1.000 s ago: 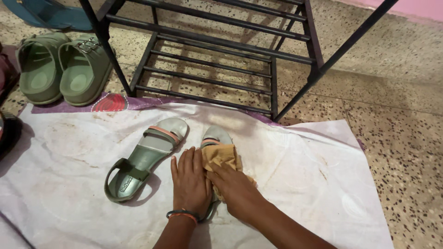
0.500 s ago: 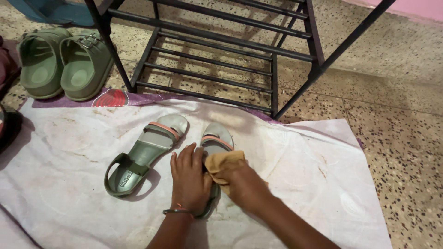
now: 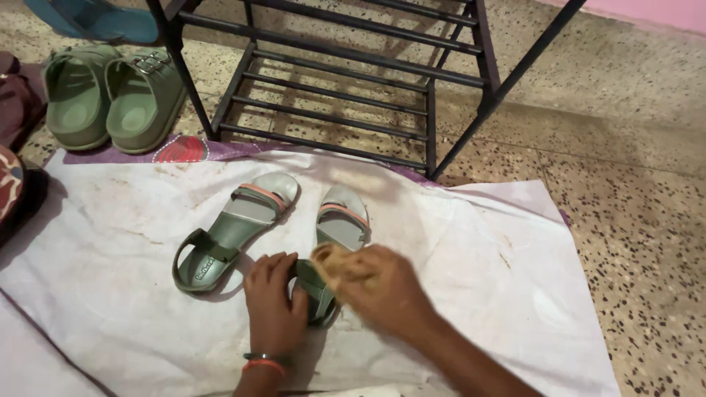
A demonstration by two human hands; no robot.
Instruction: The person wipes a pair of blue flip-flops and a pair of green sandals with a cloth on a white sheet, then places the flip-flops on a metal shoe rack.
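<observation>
Green sandal (image 3: 334, 242) getting a rub with a soft tan cloth (image 3: 331, 259)

The left hand (image 3: 273, 298) is pressing flat, fingers together, on the sandal's heel end, pinning it to the white sheet (image 3: 478, 294) beside its twin sandal (image 3: 232, 231). The right hand (image 3: 382, 290) is closed around the bunched cloth, blurry over the middle. The sandal is looking light, bendy and smooth, maybe slippery; the firm heel or the strap is looking best to grab.

Black metal shoe rack (image 3: 346, 81) on speckled floor (image 3: 632, 184); green slide pair (image 3: 110, 95) beside it, upper left; blue slipper (image 3: 95, 18) behind.
</observation>
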